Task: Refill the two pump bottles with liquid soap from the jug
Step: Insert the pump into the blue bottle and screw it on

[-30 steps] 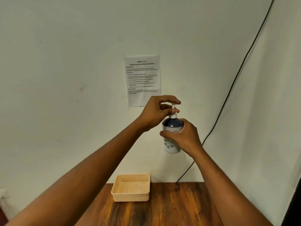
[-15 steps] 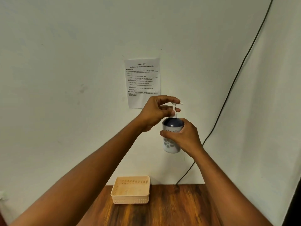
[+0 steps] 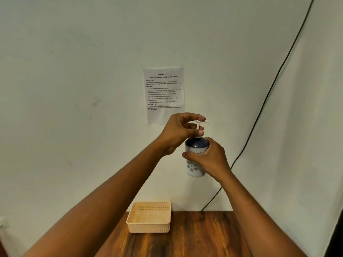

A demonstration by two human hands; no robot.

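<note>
White and dark blue, the pump bottle [image 3: 195, 164] hangs high above the basket [image 3: 149, 217], its back hidden by the gripping right hand [image 3: 210, 160]; left hand [image 3: 179, 131] fingers pinch the pump [image 3: 199, 125].

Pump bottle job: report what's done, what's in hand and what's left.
Done: nothing shows as finished; the basket on the table holds no bottle. In hand: the right hand grips the pump bottle in the air, while the left hand pinches its white pump head, opening or tightening, cannot tell which. Left: the jug and second bottle are out of view.
</note>
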